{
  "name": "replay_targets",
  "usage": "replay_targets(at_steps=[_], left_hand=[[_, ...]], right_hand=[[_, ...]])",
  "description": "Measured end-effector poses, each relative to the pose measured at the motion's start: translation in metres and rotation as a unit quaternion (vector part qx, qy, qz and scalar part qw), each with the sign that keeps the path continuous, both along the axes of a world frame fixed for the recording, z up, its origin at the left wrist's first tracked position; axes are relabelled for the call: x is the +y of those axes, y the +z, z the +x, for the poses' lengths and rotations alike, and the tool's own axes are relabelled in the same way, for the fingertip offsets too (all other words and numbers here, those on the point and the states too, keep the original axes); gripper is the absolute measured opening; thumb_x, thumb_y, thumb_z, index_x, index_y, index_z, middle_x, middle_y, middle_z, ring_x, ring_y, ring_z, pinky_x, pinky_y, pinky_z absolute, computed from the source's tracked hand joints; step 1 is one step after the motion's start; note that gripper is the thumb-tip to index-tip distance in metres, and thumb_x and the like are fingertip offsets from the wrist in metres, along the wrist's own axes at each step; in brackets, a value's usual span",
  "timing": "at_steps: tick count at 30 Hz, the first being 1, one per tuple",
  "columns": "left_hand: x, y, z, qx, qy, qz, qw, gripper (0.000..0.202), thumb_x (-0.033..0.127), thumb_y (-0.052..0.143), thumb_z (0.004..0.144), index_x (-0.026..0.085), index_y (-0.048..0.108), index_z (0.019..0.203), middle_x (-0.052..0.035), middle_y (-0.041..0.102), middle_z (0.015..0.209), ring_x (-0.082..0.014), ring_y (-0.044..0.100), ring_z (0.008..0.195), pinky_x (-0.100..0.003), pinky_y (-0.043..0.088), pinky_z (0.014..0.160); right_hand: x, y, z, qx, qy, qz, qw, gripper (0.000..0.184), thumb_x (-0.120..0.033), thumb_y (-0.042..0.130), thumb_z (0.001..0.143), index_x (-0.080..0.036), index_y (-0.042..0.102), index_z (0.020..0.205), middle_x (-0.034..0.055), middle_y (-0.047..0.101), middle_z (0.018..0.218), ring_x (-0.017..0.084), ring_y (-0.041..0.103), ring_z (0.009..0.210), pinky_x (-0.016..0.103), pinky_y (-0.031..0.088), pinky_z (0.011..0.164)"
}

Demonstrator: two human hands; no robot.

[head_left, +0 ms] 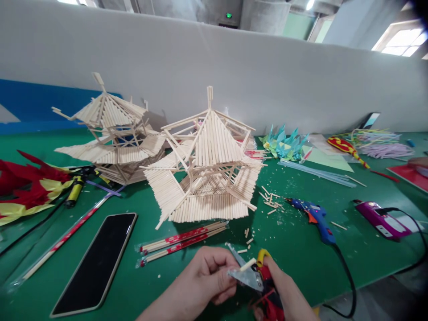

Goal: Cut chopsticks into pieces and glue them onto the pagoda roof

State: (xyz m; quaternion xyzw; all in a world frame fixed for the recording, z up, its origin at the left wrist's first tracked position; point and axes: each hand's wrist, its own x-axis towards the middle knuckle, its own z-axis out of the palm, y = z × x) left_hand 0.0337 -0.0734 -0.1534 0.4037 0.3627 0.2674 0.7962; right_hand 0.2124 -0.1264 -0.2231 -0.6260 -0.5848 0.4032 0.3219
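My left hand is closed in a pinch around a short pale wooden stick, whose free end points toward the shears. In my right hand are shears with red and yellow handles. Their grey blades are apart, with the stick lying between them close to my left fingertips; whether they touch it I cannot tell. Just beyond the hands stands a pavilion model built of wooden sticks, with part of its upper roof unfilled. Wrapped chopsticks lie in front of it.
A second pavilion model stands back left. A phone lies at front left. To the right are cut stick bits, a blue glue gun and a purple device with a cable. Teal folded paper sits behind.
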Motion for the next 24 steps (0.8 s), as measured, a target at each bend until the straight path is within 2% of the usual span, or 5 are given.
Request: replay_targets(at_steps=[5,9,16,20,24], left_hand=[[0.000,0.002,-0.011,-0.009,0.057,0.010,0.998,0.032,0.045,0.063,0.068,0.014,0.057,0.062,0.0070,0.040,0.046,-0.0033,0.029,0.041,-0.016,0.016,0.040],[0.001,0.008,-0.022,0.119,0.097,0.095,0.984,0.026,0.041,0.056,0.075,0.016,0.059,0.067,0.0056,0.042,0.048,-0.0058,0.034,0.045,-0.017,0.022,0.043],[-0.005,-0.003,-0.014,0.340,0.056,0.372,0.862,0.026,0.029,0.042,0.084,0.018,0.061,0.071,-0.0011,0.054,0.062,-0.0126,0.049,0.057,-0.021,0.036,0.054],[-0.007,-0.007,-0.009,0.362,0.012,0.454,0.814,0.025,0.023,0.039,0.085,0.019,0.061,0.076,-0.0015,0.058,0.063,-0.0139,0.053,0.059,-0.022,0.037,0.056],[-0.011,-0.016,-0.005,0.367,-0.094,0.509,0.773,0.020,0.016,0.042,0.082,0.019,0.062,0.078,-0.0022,0.063,0.064,-0.0152,0.056,0.057,-0.025,0.035,0.055]], right_hand=[[0.002,0.013,0.017,-0.069,0.039,-0.020,0.997,0.021,-0.034,0.057,0.066,-0.024,0.053,0.084,-0.0032,0.061,0.059,0.011,0.055,0.043,0.020,0.042,0.043],[0.011,0.026,0.050,-0.196,0.020,-0.018,0.980,0.028,-0.033,0.057,0.066,-0.023,0.050,0.091,0.0020,0.064,0.077,0.018,0.061,0.065,0.027,0.048,0.058],[0.033,0.017,0.093,-0.402,0.007,0.098,0.910,0.050,-0.040,0.054,0.069,-0.011,0.048,0.110,0.0149,0.060,0.103,0.027,0.060,0.088,0.039,0.049,0.075],[0.033,0.050,0.069,-0.396,0.020,0.201,0.896,0.037,-0.038,0.052,0.075,-0.020,0.052,0.107,0.0110,0.059,0.107,0.026,0.055,0.098,0.042,0.045,0.081],[0.034,0.077,0.021,-0.262,0.217,0.208,0.917,0.026,-0.032,0.052,0.077,-0.020,0.057,0.099,0.0072,0.064,0.096,0.020,0.060,0.088,0.029,0.050,0.072]])
